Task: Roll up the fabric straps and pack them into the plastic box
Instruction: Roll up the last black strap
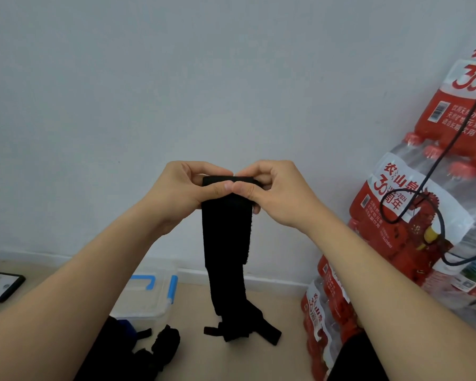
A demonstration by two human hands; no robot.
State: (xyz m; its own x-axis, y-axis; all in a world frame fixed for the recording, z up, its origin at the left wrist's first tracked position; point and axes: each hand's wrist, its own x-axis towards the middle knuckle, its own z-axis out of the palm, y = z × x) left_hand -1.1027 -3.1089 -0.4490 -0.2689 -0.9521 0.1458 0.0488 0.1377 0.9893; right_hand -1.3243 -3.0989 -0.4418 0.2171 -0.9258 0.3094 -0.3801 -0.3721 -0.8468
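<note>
Left hand and right hand both pinch the black strap's top end — it hangs toward 6 o'clock; clear plastic box at 7 o'clock.

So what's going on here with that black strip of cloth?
A person holds up the top end of a black fabric strap, left hand and right hand both pinching it, apparently starting a roll. The rest hangs down to the floor. A clear plastic box with blue latches sits on the floor behind it, and more black straps lie loose nearby.
</note>
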